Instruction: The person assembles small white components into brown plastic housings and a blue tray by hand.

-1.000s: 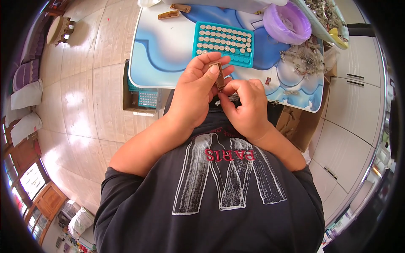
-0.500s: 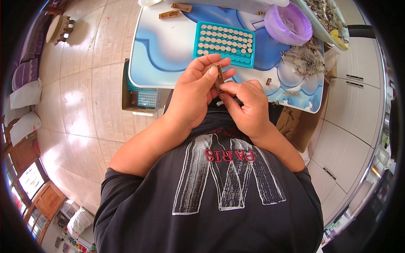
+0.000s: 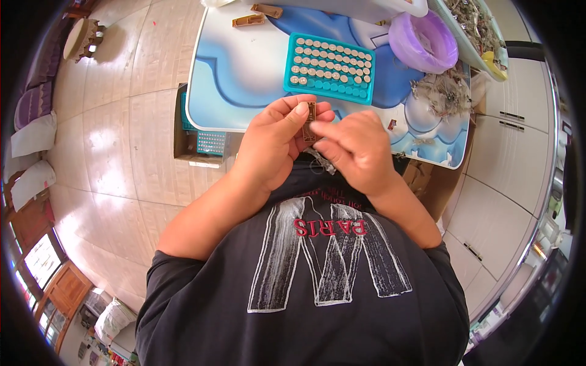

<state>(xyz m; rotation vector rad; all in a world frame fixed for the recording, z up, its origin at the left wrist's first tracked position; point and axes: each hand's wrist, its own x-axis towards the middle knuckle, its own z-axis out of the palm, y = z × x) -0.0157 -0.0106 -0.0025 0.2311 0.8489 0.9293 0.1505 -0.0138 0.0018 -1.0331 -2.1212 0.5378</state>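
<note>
Brown casing (image 3: pixel 311 113) — slim, oblong, straight-edged — lies in the left grip (image 3: pixel 268 140).

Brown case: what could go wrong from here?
The left hand holds the brown case with the thumb near one end, so it might slip if the right hand pushes hard. The teal tray lies just beyond; a bump could unseat its round pieces.

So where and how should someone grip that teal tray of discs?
Probably grip the teal tray by its two short ends, one hand from left, one from right: it lies flat on the table, and pale discs fill most of its top.
</note>
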